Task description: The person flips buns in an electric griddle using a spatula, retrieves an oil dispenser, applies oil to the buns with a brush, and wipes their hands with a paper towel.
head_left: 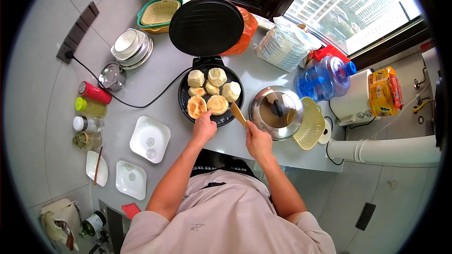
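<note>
An electric griddle (182, 95) with its lid (205, 26) raised holds several round dough cakes. Some are pale on top; a browned cake (197, 107) and another browned cake (217, 105) lie at the near side. My left hand (204, 128) reaches over the near rim, index finger stretched out at the edge between these two cakes; its other fingers are partly hidden. My right hand (258, 140) is closed round the handle of a wooden spatula (238, 114). The spatula's blade is at the griddle's right rim, just below a pale cake (231, 91).
Right of the griddle sits a lidded steel pot (276, 113), beside a yellow basket (310, 124) and a blue water jug (325, 79). White square dishes (150, 139) stand at left. A black cord (141, 107) crosses the counter. Jars (89, 107) and stacked bowls (132, 49) line the wall.
</note>
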A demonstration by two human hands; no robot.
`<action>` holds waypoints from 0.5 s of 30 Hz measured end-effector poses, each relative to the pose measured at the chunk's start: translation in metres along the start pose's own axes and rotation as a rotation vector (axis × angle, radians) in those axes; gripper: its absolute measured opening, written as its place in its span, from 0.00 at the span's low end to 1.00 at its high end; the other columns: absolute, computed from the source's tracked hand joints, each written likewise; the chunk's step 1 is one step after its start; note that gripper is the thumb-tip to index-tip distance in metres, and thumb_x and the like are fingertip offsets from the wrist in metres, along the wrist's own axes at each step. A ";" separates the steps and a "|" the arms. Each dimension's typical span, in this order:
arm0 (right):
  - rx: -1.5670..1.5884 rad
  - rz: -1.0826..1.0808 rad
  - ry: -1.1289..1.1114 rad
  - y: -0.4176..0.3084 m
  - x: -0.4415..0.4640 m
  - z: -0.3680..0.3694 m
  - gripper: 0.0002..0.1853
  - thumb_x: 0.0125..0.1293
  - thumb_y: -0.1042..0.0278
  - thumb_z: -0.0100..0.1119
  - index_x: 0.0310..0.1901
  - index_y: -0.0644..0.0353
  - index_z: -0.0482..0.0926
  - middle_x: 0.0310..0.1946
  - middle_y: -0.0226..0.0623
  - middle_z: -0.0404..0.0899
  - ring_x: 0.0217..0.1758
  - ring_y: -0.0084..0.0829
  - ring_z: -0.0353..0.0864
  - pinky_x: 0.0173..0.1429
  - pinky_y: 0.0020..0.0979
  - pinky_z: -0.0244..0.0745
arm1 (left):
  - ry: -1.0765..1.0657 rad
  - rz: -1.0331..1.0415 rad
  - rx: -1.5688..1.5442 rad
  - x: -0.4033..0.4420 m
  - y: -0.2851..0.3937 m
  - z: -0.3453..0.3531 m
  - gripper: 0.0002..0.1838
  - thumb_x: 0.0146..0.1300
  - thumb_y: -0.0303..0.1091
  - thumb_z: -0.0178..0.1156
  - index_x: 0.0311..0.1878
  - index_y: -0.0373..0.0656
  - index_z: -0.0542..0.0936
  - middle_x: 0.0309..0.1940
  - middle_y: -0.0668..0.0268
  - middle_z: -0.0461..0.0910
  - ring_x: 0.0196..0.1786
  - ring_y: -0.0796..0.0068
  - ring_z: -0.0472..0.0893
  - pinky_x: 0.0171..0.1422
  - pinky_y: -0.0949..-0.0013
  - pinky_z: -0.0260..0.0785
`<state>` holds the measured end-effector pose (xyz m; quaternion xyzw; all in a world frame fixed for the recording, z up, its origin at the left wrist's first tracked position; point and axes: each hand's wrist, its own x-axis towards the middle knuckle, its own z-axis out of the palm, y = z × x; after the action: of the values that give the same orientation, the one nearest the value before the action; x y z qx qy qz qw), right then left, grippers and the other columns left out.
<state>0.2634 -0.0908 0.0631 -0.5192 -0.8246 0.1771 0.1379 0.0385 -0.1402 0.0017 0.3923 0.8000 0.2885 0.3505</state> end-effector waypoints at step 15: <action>0.022 -0.056 0.137 0.016 0.045 -0.028 0.15 0.76 0.66 0.64 0.60 0.50 0.88 0.31 0.45 0.88 0.33 0.51 0.89 0.37 0.49 0.82 | 0.121 0.182 0.035 0.027 0.010 0.004 0.27 0.65 0.23 0.57 0.68 0.32 0.80 0.66 0.44 0.82 0.68 0.42 0.81 0.74 0.50 0.73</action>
<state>0.2686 -0.0399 0.0830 -0.5053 -0.8254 0.1463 0.2046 0.0341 -0.1121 -0.0022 0.4515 0.7856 0.3282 0.2671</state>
